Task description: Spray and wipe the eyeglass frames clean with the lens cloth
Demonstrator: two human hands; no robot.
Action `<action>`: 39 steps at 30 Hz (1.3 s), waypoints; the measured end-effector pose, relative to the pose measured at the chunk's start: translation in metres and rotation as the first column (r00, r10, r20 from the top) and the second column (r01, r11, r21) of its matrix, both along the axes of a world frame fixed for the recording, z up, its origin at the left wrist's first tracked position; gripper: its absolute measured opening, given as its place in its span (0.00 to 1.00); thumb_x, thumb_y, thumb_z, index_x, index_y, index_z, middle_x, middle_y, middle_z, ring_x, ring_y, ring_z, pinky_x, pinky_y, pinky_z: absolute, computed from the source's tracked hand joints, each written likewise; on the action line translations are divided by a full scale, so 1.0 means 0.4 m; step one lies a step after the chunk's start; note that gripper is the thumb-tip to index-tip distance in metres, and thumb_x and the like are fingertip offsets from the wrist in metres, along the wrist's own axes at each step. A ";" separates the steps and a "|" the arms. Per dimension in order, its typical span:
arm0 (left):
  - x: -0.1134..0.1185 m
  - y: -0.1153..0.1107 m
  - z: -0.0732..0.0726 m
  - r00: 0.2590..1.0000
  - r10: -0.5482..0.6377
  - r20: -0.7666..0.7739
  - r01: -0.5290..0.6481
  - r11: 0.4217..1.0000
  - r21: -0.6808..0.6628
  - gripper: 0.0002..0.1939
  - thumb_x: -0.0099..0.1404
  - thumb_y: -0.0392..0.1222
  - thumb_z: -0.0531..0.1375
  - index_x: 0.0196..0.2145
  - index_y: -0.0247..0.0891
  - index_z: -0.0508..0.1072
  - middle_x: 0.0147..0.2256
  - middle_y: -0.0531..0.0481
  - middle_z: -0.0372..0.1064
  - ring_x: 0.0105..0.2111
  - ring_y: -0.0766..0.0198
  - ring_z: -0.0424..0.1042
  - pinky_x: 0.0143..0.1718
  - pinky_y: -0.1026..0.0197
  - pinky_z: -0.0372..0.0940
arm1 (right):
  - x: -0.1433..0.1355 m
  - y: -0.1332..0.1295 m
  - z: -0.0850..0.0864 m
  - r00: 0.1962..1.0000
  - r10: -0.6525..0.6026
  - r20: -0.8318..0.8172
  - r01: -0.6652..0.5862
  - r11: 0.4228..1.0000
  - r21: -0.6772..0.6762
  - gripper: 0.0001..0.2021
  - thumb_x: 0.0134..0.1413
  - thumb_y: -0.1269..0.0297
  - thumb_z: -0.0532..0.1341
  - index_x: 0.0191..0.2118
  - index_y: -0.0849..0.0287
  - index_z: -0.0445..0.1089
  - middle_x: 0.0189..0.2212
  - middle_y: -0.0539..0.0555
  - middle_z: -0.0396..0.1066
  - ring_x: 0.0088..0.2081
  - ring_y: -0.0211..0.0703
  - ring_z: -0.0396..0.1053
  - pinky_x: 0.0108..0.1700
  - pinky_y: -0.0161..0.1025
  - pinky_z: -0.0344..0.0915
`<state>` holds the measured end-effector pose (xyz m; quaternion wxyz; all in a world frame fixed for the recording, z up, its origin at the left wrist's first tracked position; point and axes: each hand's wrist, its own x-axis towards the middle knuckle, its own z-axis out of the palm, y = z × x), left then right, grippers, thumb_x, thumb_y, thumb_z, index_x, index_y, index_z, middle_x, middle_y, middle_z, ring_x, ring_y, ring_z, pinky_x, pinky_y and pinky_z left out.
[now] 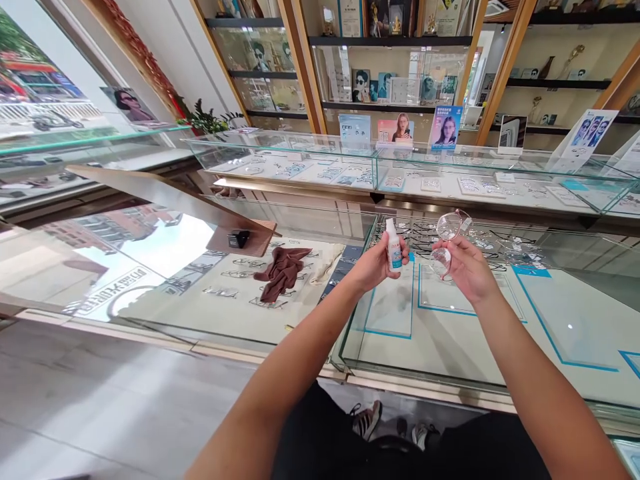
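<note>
Head view: the left hand (376, 265) gripped one spray bottle (394, 247); the right hand (471, 268) gripped one pair of eyeglasses (441, 260). Both were above the glass display case (445, 347), behind its front edge, bottle left of eyeglasses.

Bright daylight enters from ten o'clock, washing pale streaks over the floor (125, 407) at seven — and mirrored glare covers the glass counter (165, 320) at nine. Soft shadows fall near centre; wide-angle distortion tilts the shelving (390, 41) at twelve — its small details are soft.
</note>
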<state>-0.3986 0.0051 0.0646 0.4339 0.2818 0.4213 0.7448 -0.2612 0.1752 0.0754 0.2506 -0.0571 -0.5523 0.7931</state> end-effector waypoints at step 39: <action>0.013 0.003 -0.043 0.614 0.034 -0.788 -0.174 0.980 -0.093 0.30 0.68 0.69 0.49 0.23 0.40 0.63 0.25 0.51 0.60 0.29 0.62 0.58 0.36 0.56 0.57 | -0.015 -0.044 -0.025 0.994 0.079 0.070 -0.076 0.996 -0.037 0.20 0.37 0.48 0.81 0.29 0.52 0.75 0.37 0.49 0.81 0.37 0.39 0.73 0.39 0.37 0.68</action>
